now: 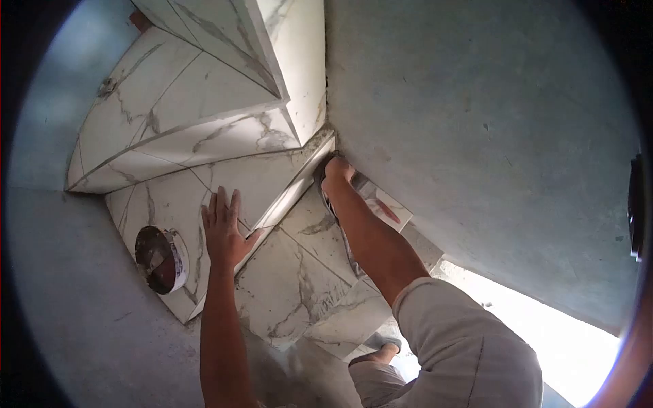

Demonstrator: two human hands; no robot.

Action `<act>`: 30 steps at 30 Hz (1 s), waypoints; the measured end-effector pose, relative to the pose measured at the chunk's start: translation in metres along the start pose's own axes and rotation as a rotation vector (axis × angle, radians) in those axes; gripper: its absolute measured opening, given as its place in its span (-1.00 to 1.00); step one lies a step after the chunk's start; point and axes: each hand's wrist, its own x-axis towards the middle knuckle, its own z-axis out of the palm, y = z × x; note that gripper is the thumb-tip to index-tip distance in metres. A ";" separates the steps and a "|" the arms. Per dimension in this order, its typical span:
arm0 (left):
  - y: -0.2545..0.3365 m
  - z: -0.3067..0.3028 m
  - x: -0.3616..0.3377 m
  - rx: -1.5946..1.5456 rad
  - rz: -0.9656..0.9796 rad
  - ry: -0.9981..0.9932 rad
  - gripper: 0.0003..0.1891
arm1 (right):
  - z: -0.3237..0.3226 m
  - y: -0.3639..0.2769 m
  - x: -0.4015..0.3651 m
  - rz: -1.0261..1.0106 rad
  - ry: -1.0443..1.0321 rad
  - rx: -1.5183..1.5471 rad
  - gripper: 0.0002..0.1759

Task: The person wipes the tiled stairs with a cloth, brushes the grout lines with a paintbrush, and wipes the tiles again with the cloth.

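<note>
My left hand [223, 231] lies flat on a white, grey-veined tile step [177, 197], fingers spread and thumb reaching toward the step's front edge. A round tub [181, 262] with a dark, stained inside stands on the same step, left of that hand. My right hand [337, 168] is closed, low in the corner where the step's edge meets the grey wall. Something dark shows right under and beside it; I cannot tell what it is. Its fingers are mostly hidden. Below the edge lies a lower tiled step [292, 285], smeared with dust.
Higher tiled steps [197, 88] rise at the upper left. A plain grey wall [476, 136] runs along the right side, with a dark object [636, 207] at the far right. Part of a foot [386, 350] shows below the lower step, and bright light falls at the lower right.
</note>
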 end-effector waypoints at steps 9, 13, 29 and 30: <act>0.002 0.001 0.002 -0.024 -0.003 0.010 0.06 | -0.076 -0.030 -0.079 -0.078 -0.071 0.479 -0.72; 0.000 0.002 0.001 -0.004 0.008 0.006 0.06 | -0.033 0.006 -0.032 0.099 0.028 0.270 -0.70; 0.000 0.004 0.003 0.034 0.011 0.000 0.02 | -0.041 0.004 -0.053 0.064 0.028 0.609 -0.68; 0.000 0.004 0.004 0.036 0.010 0.000 0.02 | -0.063 -0.025 -0.070 0.186 -0.099 0.430 -0.58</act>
